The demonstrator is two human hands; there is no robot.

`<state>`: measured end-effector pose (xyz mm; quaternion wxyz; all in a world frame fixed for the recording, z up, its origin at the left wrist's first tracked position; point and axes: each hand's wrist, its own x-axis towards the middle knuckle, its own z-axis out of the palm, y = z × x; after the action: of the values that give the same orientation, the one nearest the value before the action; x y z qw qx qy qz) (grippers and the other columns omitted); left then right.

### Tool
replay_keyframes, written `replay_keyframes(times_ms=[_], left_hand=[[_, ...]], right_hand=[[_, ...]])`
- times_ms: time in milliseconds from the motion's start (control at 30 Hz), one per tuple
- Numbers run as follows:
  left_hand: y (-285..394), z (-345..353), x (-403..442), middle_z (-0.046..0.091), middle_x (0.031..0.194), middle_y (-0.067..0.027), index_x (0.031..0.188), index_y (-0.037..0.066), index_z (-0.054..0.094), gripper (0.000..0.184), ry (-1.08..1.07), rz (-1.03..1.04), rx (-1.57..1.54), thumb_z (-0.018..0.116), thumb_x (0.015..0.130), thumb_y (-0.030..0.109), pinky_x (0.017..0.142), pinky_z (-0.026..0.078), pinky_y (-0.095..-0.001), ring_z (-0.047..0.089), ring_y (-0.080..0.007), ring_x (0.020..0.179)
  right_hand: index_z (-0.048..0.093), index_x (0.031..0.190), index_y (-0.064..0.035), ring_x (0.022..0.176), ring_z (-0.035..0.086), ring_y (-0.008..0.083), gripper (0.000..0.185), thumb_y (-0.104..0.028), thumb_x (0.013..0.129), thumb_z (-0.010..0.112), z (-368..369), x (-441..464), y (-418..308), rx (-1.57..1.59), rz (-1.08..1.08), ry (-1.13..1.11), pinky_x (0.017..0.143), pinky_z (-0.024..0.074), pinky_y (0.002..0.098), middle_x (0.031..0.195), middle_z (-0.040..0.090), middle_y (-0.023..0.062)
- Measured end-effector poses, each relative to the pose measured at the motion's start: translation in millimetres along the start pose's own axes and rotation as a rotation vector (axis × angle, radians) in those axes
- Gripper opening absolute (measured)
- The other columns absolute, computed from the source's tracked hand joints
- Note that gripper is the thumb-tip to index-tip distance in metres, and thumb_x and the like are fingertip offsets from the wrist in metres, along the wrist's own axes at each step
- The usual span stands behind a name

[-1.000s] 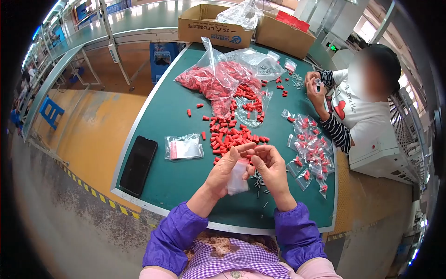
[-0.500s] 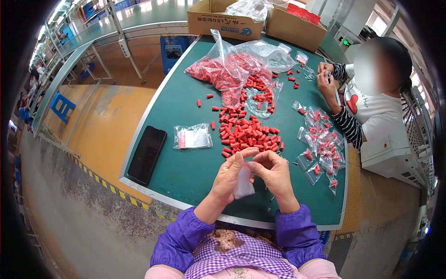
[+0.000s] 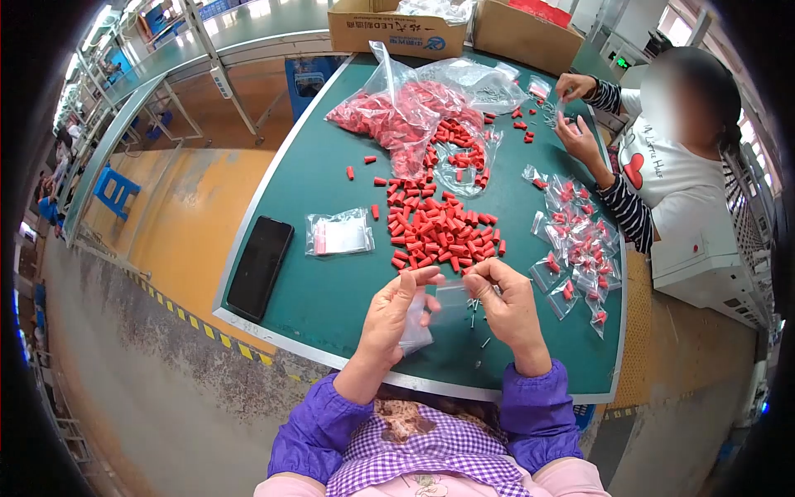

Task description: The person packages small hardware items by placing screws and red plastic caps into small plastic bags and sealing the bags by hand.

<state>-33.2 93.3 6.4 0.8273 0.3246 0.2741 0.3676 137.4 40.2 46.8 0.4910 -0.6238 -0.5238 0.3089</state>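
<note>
My left hand [image 3: 386,316] is closed around a stack of small clear plastic bags [image 3: 416,333], just in front of the pile. In my right hand [image 3: 510,313], thumb and fingers pinch the edge of a single clear zip bag [image 3: 451,306], which spans the gap between both hands. Whether that bag still touches the stack I cannot tell. Behind my hands lies a heap of red tapered plastic caps [image 3: 443,232]. Several small screws [image 3: 474,316] lie on the green tabletop [image 3: 331,311] beside my right hand, partly hidden by it.
A black phone [image 3: 260,269] and a packet of bags [image 3: 339,234] lie on the left. Filled bags [image 3: 577,240] are spread on the right. Farther back are a large bag of red caps [image 3: 385,124] and cardboard boxes [image 3: 397,31]. A co-worker [image 3: 683,182] handles something at the right edge.
My right hand has moved right, drawing one clear bag away from the stack in my left hand. The co-worker's hands have moved apart and up.
</note>
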Motion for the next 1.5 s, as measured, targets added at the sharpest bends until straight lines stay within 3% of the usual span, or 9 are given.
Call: replay_keyframes(times_ms=[67, 133, 267, 300, 400, 667, 967, 1300, 1500], left_hand=[[1, 6, -6, 0.061, 0.107, -0.007, 0.125, -0.001, 0.053, 0.047, -0.066, 0.047, -0.076, 0.057, 0.093, 0.034, 0.06, 0.045, -0.0192, 0.056, -0.0076, 0.072], [4, 16, -14, 0.065, 0.097, -0.0047, 0.119, -0.001, 0.059, 0.039, -0.027, -0.013, 0.2, 0.065, 0.089, 0.024, 0.06, 0.044, -0.0188, 0.054, -0.0056, 0.071], [-10, 11, -13, 0.066, 0.085, -0.0025, 0.104, 0.0, 0.067, 0.02, -0.021, 0.008, 0.201, 0.065, 0.088, 0.013, 0.061, 0.042, -0.0178, 0.055, -0.0047, 0.072], [-8, 16, -16, 0.066, 0.084, -0.0011, 0.103, 0.001, 0.068, 0.018, 0.0, 0.002, 0.216, 0.064, 0.089, 0.011, 0.061, 0.041, -0.0169, 0.054, -0.0044, 0.07], [-7, 13, -20, 0.065, 0.082, -0.001, 0.101, 0.002, 0.069, 0.016, 0.094, 0.027, 0.247, 0.064, 0.088, 0.01, 0.06, 0.041, -0.017, 0.054, -0.0049, 0.069], [-14, 6, -27, 0.063, 0.081, -0.0001, 0.093, 0.001, 0.069, 0.009, 0.119, 0.054, 0.215, 0.067, 0.085, 0.005, 0.061, 0.039, -0.0182, 0.051, -0.0035, 0.069], [-34, 9, -29, 0.06, 0.077, 0.0, 0.082, 0.0, 0.065, 0.004, 0.155, 0.268, 0.21, 0.069, 0.082, 0.0, 0.066, 0.043, -0.0196, 0.052, -0.0048, 0.071], [-29, 4, -38, 0.064, 0.089, -0.0024, 0.1, -0.001, 0.068, 0.016, 0.025, 0.041, 0.453, 0.065, 0.086, 0.005, 0.069, 0.045, -0.0202, 0.057, -0.0073, 0.077], [-33, 2, -40, 0.062, 0.087, -0.0033, 0.092, 0.001, 0.068, 0.01, 0.031, 0.21, 0.587, 0.068, 0.083, 0.004, 0.061, 0.044, -0.0218, 0.055, -0.0081, 0.073]], right_hand=[[0.059, 0.084, 0.0021, 0.067, 0.054, 0.0092, 0.011, -0.007, 0.087, 0.063, -1, -1, -4, -0.084, -0.064, -0.034, 0.059, 0.0434, 0.0251, 0.071, 0.058, 0.0032], [0.059, 0.085, 0.0025, 0.066, 0.055, 0.0124, 0.01, -0.006, 0.085, 0.064, 1, -5, -6, -0.254, -0.263, -0.076, 0.059, 0.0437, 0.0269, 0.072, 0.056, 0.0062], [0.059, 0.085, 0.0012, 0.068, 0.058, 0.0225, 0.011, -0.008, 0.083, 0.065, -1, -11, -7, -0.133, -0.089, -0.124, 0.062, 0.0457, 0.0316, 0.076, 0.059, 0.0128], [0.06, 0.087, 0.0009, 0.068, 0.058, 0.0174, 0.009, -0.006, 0.083, 0.065, -4, -12, -4, -0.058, -0.073, -0.087, 0.064, 0.0459, 0.0286, 0.076, 0.06, 0.0099], [0.063, 0.087, 0.0008, 0.072, 0.057, 0.0089, 0.008, -0.005, 0.083, 0.066, -32, -21, 12, 0.006, 0.035, 0.089, 0.064, 0.0452, 0.0242, 0.077, 0.061, 0.0043], [0.061, 0.095, -0.0055, 0.076, 0.061, 0.0266, 0.027, -0.002, 0.07, 0.07, -48, -68, 19, -0.597, -0.285, -0.252, 0.065, 0.0499, 0.0345, 0.086, 0.058, 0.01], [0.057, 0.089, -0.0018, 0.072, 0.059, 0.0277, 0.016, -0.004, 0.076, 0.065, -24, -70, 48, -0.663, -0.276, 0.04, 0.062, 0.0491, 0.0356, 0.081, 0.056, 0.0101], [0.056, 0.089, -0.0019, 0.069, 0.06, 0.0324, 0.013, -0.004, 0.078, 0.064, -20, -59, 40, -0.863, -0.226, -0.128, 0.061, 0.0489, 0.0389, 0.081, 0.057, 0.0132], [0.055, 0.084, -0.0012, 0.067, 0.061, 0.0314, 0.009, -0.006, 0.078, 0.061, -26, -48, 35, -0.878, -0.212, -0.179, 0.06, 0.0497, 0.04, 0.077, 0.058, 0.0136]])
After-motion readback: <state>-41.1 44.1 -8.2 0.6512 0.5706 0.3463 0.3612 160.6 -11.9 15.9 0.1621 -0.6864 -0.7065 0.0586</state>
